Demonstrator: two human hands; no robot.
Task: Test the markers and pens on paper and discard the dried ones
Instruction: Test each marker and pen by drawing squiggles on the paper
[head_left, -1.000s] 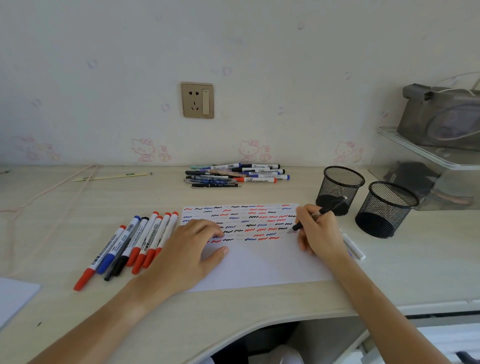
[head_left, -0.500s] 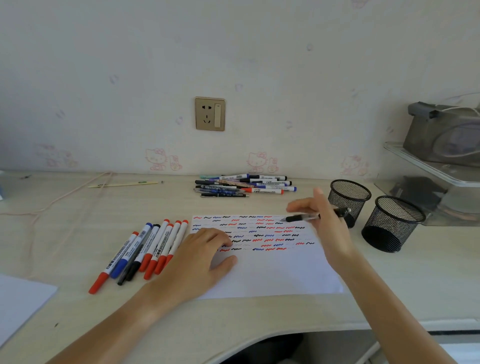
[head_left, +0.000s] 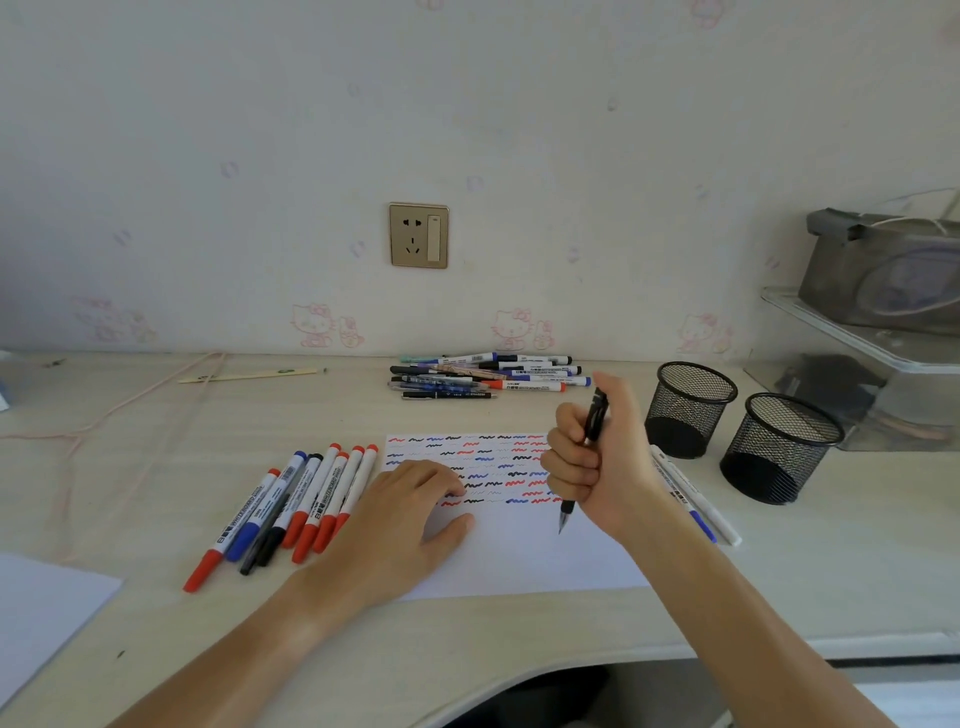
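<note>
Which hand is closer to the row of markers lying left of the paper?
Left. The left hand rests flat on the paper right beside the row of markers. The right hand grips a black pen over the sheet's far side.

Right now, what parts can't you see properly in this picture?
Head view only:
- Paper: some squiggles hidden under the left hand and right hand.
- Black pen: its middle is covered by the right hand's grip.
- Marker labels: print too small to read.
- Mesh cups: bottoms too dark to tell what's inside.
</note>
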